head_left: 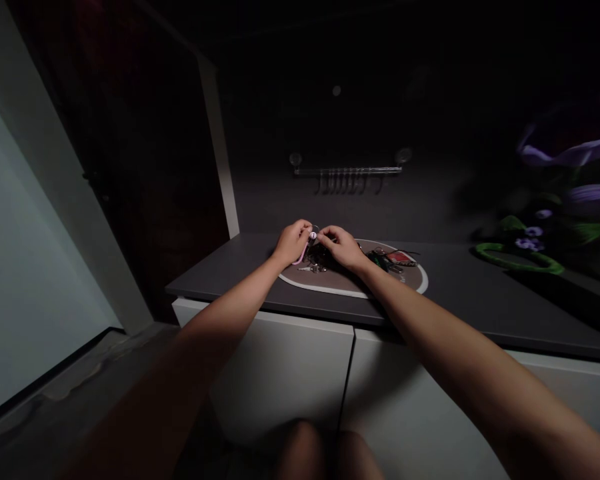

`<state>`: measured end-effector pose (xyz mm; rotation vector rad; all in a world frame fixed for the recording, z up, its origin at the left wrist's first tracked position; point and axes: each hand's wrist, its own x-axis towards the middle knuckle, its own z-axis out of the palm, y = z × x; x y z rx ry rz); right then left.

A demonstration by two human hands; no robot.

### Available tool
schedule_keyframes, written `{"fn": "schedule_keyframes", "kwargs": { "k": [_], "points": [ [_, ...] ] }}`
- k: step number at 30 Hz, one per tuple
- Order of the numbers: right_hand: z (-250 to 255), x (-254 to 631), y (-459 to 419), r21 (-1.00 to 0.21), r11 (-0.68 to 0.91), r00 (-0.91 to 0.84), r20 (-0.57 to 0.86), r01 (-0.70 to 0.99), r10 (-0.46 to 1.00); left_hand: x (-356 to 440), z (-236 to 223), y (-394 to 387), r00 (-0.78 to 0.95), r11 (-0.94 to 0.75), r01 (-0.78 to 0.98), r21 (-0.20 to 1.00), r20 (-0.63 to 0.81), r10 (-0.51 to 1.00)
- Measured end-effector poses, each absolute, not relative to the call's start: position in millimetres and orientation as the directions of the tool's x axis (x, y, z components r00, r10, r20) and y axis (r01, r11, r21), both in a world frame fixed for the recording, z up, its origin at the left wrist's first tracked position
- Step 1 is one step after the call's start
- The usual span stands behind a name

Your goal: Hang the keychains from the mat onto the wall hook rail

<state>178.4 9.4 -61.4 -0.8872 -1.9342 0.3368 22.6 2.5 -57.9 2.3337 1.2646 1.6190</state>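
Both of my hands work close together above an oval brown mat (343, 283) with a white rim, on a dark countertop. My left hand (293, 243) pinches a small metal key ring (314, 230) with a white disc (313, 235) on it, and a pink strap (300, 255) hangs below. My right hand (341, 248) pinches the same ring from the other side. Under my hands lies a dark bunch of keys (320, 255), partly hidden. Loose silver keys (313, 269) rest on the mat, and a red tag (399, 258) lies among dark key fobs to the right.
A wall-mounted hook rail (348, 171) hangs behind the countertop (455, 297). Purple artificial flowers (570, 147) and a green loop (519, 261) stand at the right. White cabinet doors (280, 373) sit below the counter edge, with a dark door (130, 160) at the left.
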Motion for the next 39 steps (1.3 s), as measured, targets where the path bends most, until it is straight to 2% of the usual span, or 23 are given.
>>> {"fn": "schedule_keyframes", "kwargs": {
  "k": [6,16,24,29,32,34,37,39],
  "points": [
    [-58.5,177.9,7.7,-0.560,0.723,-0.255,0.690,0.404,0.677,23.9,-58.4,2.0,0.149,-0.689,0.535,0.489,0.748,0.646],
    [-49.6,177.9,1.1,-0.556,0.739,-0.194,0.734,0.381,0.651,25.8,-54.0,-3.2,0.158,-0.723,0.487,0.489,0.765,0.624],
    [-55.5,175.0,3.8,-0.654,0.709,-0.229,0.672,0.263,0.704,27.6,-56.0,6.9,0.051,-0.713,0.291,0.638,0.734,0.677],
    [-57.3,175.8,6.8,-0.691,0.702,-0.207,0.671,0.173,0.712,29.2,-57.9,7.8,0.105,-0.731,0.245,0.637,0.732,0.673],
    [-55.8,178.2,8.0,-0.687,0.703,-0.192,0.676,0.182,0.711,30.4,-57.4,4.6,0.117,-0.726,0.299,0.620,0.731,0.672],
    [-55.0,180.1,8.5,-0.682,0.702,-0.180,0.679,0.205,0.712,30.8,-56.8,1.7,0.114,-0.714,0.406,0.570,0.744,0.659],
    [-54.5,182.0,9.3,-0.689,0.696,-0.170,0.675,0.203,0.718,30.6,-56.9,-2.7,0.168,-0.669,0.624,0.403,0.767,0.619],
    [-54.0,182.4,9.6,-0.703,0.689,-0.158,0.670,0.177,0.725,29.7,-57.5,-4.2,0.189,-0.640,0.695,0.327,0.776,0.602]
  ]
}}
